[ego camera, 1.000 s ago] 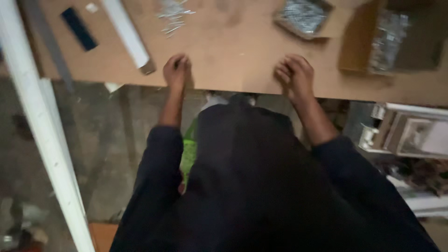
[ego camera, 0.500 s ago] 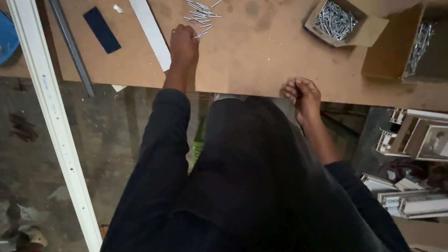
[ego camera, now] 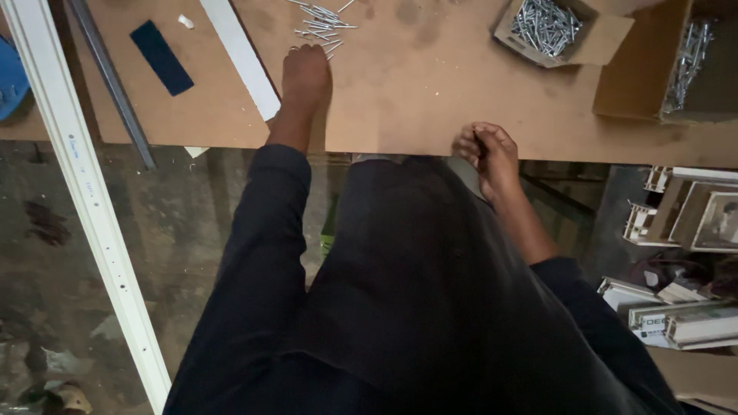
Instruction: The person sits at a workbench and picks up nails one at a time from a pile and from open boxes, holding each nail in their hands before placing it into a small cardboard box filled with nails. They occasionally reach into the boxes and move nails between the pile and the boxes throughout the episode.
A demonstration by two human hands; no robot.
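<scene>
My left hand (ego camera: 306, 73) reaches forward over the brown board table (ego camera: 415, 84), and its bent fingertips touch the near edge of a loose pile of small silver screws (ego camera: 319, 19). Whether it pinches a screw is hidden by the back of the hand. My right hand (ego camera: 486, 154) rests at the table's front edge with its fingers curled into a loose fist; nothing shows in it. A white flat strip (ego camera: 242, 58) lies just left of my left hand.
An open cardboard box of screws (ego camera: 546, 27) sits at the back right, beside a larger carton (ego camera: 638, 77) holding metal parts. A dark blue flat piece (ego camera: 161, 58), a grey bar (ego camera: 115, 84) and a long white profile (ego camera: 84, 200) lie left. White profile offcuts (ego camera: 669, 323) are stacked below right.
My left hand has moved from the table's front edge forward to the screw pile. My right hand has stayed curled at the edge. The view has shifted slightly.
</scene>
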